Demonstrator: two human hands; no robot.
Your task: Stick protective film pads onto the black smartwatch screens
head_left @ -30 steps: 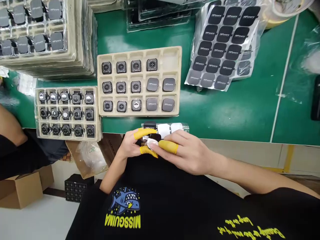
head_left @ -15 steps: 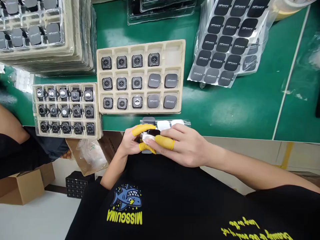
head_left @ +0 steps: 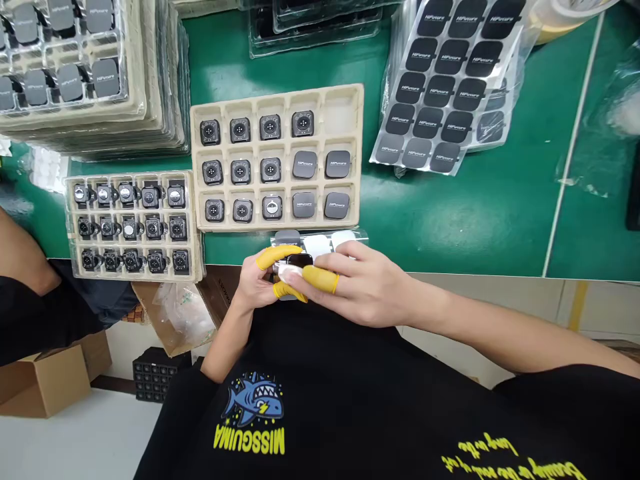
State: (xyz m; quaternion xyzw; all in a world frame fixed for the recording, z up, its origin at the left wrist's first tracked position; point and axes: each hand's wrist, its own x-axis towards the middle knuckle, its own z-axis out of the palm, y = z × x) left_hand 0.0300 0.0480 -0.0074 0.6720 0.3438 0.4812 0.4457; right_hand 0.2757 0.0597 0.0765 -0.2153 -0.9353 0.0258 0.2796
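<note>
My left hand (head_left: 255,280), with yellow finger cots on the thumb and a finger, is closed around a small black watch case (head_left: 301,260) whose glossy face shows. My right hand (head_left: 367,287), a yellow cot on one finger, is closed on a small white wad (head_left: 289,272), cloth or tissue, pressed against the watch. Under and behind both hands, at the table's front edge, lies a clear sticker sheet (head_left: 357,236) with grey and white squares. Beyond it a beige tray (head_left: 345,121) holds several watch cases, some covered by grey HiFuture stickers.
A smaller tray of watches (head_left: 134,252) lies at the left, below a tall stack of trays (head_left: 150,107). HiFuture sticker sheets (head_left: 430,120) lie at the back right, near a white tub (head_left: 570,13). Another person's arm (head_left: 25,257) shows at the far left. Cardboard boxes (head_left: 60,380) stand below.
The view has shifted slightly. Both hands remain together on the watch, and more of its black face now shows between the fingers.
</note>
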